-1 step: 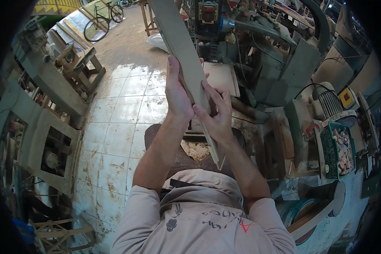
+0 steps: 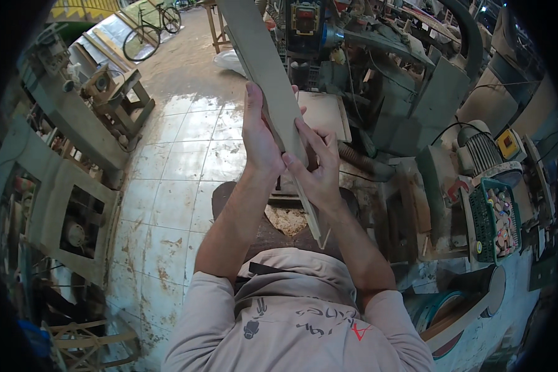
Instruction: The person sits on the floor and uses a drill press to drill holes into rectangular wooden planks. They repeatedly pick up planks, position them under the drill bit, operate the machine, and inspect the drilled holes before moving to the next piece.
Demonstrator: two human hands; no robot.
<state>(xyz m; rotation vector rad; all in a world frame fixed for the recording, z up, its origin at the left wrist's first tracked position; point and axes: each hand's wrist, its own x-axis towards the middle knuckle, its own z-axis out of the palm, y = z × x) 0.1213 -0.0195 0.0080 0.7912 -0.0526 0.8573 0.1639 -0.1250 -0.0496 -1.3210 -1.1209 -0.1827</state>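
Observation:
A long, pale wooden board [image 2: 270,74] slants before me, from the top of the view down toward my lap. My left hand [image 2: 261,133] cups it from the left and below, the thumb lying along its left edge and fingertips showing past its right edge. Lower down, my right hand [image 2: 319,167] grips the board's right side, thumb and fingers closed against it. The lower end of the board is stepped and thin, near my right forearm. Part of the right-hand fingers is hidden behind the board.
A green basket [image 2: 495,220] of small round pieces stands at the right, below an electric motor [image 2: 480,149]. Dusty machinery [image 2: 409,93] fills the right side. Machine frames [image 2: 74,211] line the left, beside a tiled floor [image 2: 167,186]. A bicycle [image 2: 152,31] stands far off.

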